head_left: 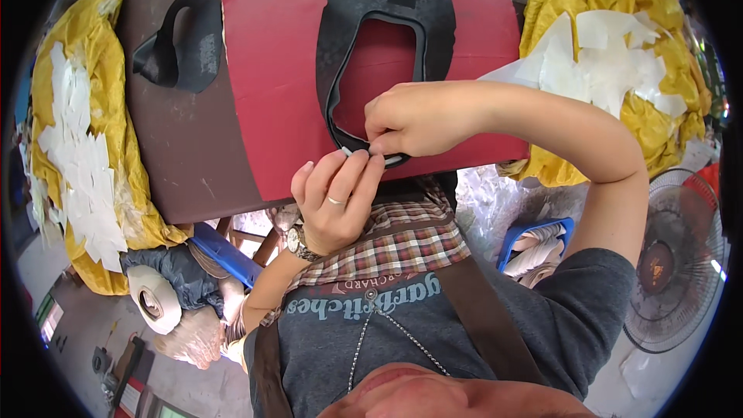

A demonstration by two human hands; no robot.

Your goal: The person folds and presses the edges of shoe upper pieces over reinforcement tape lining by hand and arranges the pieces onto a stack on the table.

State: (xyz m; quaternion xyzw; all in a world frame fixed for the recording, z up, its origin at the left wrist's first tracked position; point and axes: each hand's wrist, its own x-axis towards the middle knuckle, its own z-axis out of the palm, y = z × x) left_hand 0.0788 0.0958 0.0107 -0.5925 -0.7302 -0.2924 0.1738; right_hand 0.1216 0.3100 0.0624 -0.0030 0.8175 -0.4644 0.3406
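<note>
A black shoe-upper-like piece (433, 23) with a large opening and a small dark square patch lies on the red board (271, 93). Its near edge is pinched by my left hand (338, 197), which wears a ring and a wristwatch. Close beside those fingers, my right hand (424, 116) reaches over the opening with its thumb and fingertips closed on the same rim. Bits of white show along the edge at my fingertips; what they are is not clear. Another black piece (200, 50), curled into a loop, rests left of the board.
The brown tabletop (182, 147) carries the red board. Yellow sacks with white cut sheets flank it at left (108, 116) and right (619, 54). A floor fan (669, 263) stands at lower right, near a blue basket (569, 226) of pale pieces. A white roll (153, 298) sits lower left.
</note>
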